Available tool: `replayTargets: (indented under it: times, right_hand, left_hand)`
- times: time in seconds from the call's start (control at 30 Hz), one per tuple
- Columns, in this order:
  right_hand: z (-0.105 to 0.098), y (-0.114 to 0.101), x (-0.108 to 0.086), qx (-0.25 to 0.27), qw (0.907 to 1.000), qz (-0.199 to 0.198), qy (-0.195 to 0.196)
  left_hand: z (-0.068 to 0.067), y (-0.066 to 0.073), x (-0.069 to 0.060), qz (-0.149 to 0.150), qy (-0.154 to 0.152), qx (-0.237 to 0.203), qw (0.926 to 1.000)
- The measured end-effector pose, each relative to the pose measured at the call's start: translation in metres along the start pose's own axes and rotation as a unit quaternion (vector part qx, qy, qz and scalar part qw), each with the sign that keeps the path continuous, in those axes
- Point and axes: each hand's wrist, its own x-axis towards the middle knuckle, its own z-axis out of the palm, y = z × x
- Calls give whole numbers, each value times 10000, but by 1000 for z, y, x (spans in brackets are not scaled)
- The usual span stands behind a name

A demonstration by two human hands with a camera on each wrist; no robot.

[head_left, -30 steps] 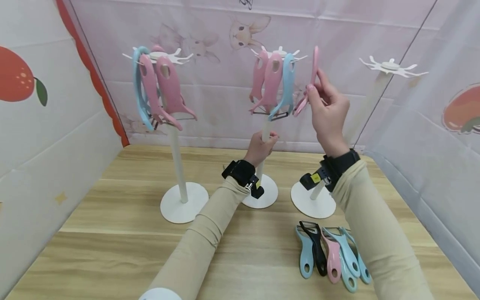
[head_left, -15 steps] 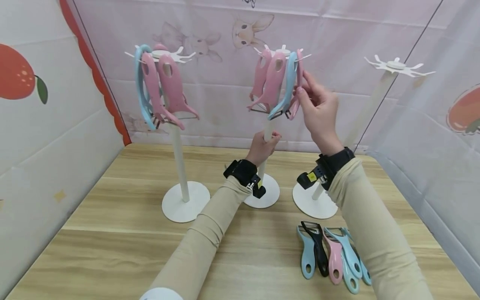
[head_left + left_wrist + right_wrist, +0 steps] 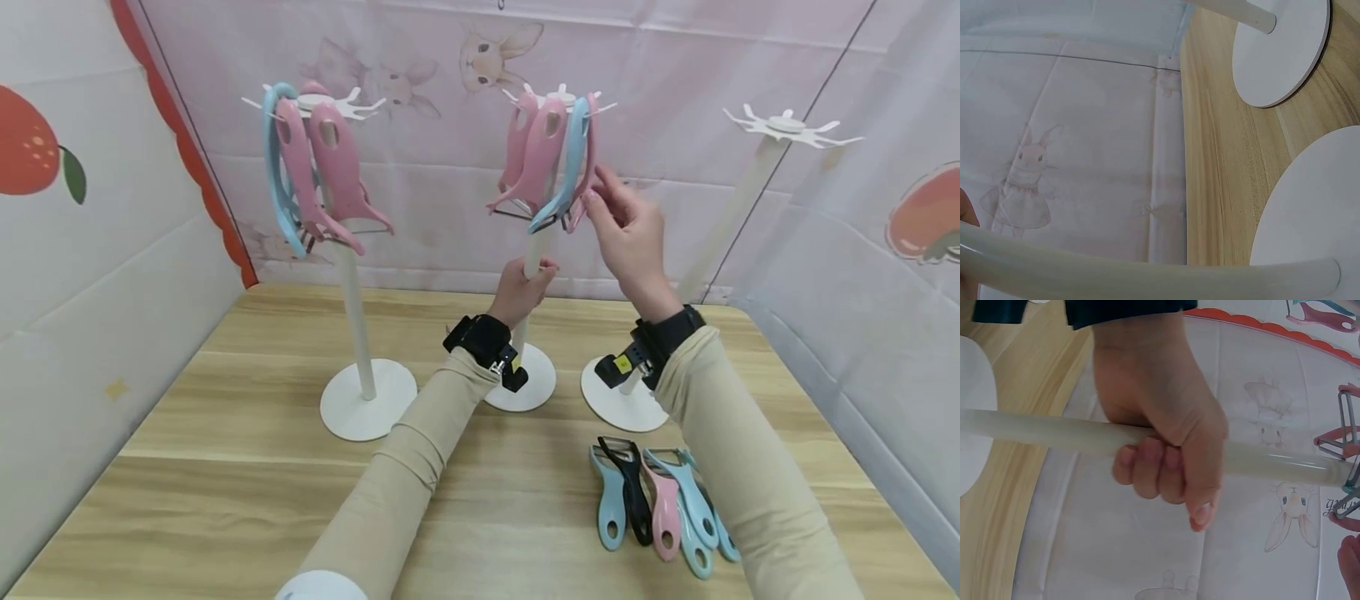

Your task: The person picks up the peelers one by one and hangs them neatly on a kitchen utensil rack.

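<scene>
In the head view, my left hand (image 3: pixel 519 293) grips the pole (image 3: pixel 537 248) of the middle white stand; its fingers curl round the pole in the right wrist view. Pink peelers (image 3: pixel 545 146) and a blue peeler (image 3: pixel 573 158) hang from that stand's hooked top (image 3: pixel 562 95). My right hand (image 3: pixel 632 242) is at the right side of this cluster, thumb and fingers apart beside a hanging pink peeler (image 3: pixel 591 154). Whether the fingertips touch it is hard to tell. Only fingertips (image 3: pixel 1350 565) of that hand show in the right wrist view.
A left stand (image 3: pixel 352 321) bears pink and blue peelers (image 3: pixel 341 167). A right stand (image 3: pixel 785 127) has bare hooks. Several blue, pink and black peelers (image 3: pixel 636 498) lie on the wooden table (image 3: pixel 247 492). Printed cloth walls (image 3: pixel 420 183) enclose the sides and back.
My right hand has carried a pink peeler leftward onto the middle stand, where it now hangs beside the blue one. The fingers have since loosened and lowered slightly. My left hand keeps its grip.
</scene>
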Motion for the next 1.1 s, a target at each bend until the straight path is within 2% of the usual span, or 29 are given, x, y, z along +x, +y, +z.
replayTargets:
  times: [0.23, 0.37, 0.47, 0.6, 0.73, 0.83, 0.9, 0.97, 1.03, 1.1]
  right_hand:
    - [-12, 14, -24, -315, 9989, 300, -181]
    - [-21, 26, -47, -783, 9944, 325, -630]
    - [-26, 33, -64, -855, 9912, 278, -969]
    - [-31, 42, -85, -749, 9879, 103, -1356]
    - [-32, 52, -104, -956, 9769, -411, -1867]
    - [-35, 60, -119, -1199, 9566, -785, -2537]
    - [-38, 65, -131, -1376, 9338, -861, -3189]
    - [-40, 69, -143, -1597, 9019, -936, -3902]
    - [-42, 71, -157, -1819, 8651, -1070, -4551]
    - [-45, 72, -170, -1954, 8343, -1245, -5003]
  left_hand:
    - [0, 1, 0, -288, -5, 155, 9995]
    - [-2, 13, -4, -496, -50, 61, 9987]
    - [-2, 23, -8, -536, -40, 41, 9985]
    - [-2, 30, -12, -513, -41, 58, 9987]
    - [-3, 33, -12, -498, -9, 67, 9987]
    - [-4, 32, -11, -520, -15, 34, 9986]
    - [-4, 30, -11, -533, -36, -17, 9986]
    - [-4, 28, -10, -530, -35, -34, 9986]
    - [-3, 21, -7, -515, -34, -60, 9987]
    - [-1, 13, -4, -475, -3, -63, 9988]
